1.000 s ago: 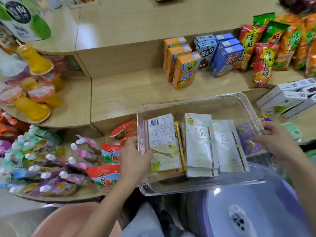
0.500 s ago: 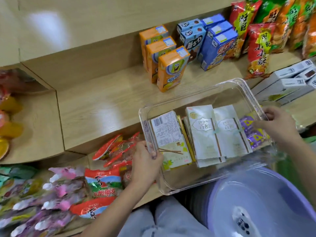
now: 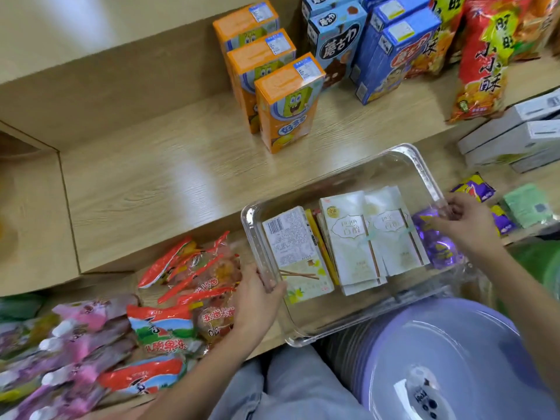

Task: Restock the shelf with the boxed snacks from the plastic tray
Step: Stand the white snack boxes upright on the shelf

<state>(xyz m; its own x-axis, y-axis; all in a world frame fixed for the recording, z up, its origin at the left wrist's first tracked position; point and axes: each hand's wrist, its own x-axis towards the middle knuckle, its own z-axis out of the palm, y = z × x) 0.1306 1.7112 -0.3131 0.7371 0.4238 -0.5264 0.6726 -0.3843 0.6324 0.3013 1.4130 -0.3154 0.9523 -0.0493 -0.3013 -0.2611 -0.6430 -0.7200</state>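
Note:
A clear plastic tray (image 3: 403,156) is held in front of the wooden shelf (image 3: 169,177). Inside lie several flat snack boxes: a white and yellow box (image 3: 298,256) with its barcode up on the left, and pale green-white boxes (image 3: 363,241) in the middle. My left hand (image 3: 257,301) grips the tray's left rim. My right hand (image 3: 466,222) grips its right rim. The shelf's left and middle part is bare wood.
Orange boxes (image 3: 285,98) and blue boxes (image 3: 391,53) stand upright at the back of the shelf, with red snack bags (image 3: 481,65) to the right. White cartons (image 3: 515,137) lie far right. Bagged snacks (image 3: 188,286) fill the lower ledge. A purple lidded bin (image 3: 439,359) sits below the tray.
The view has shifted down and left, closer to the shelf. The tray has moved lower and nearer the shelf's front edge, with both hands still on its rims.

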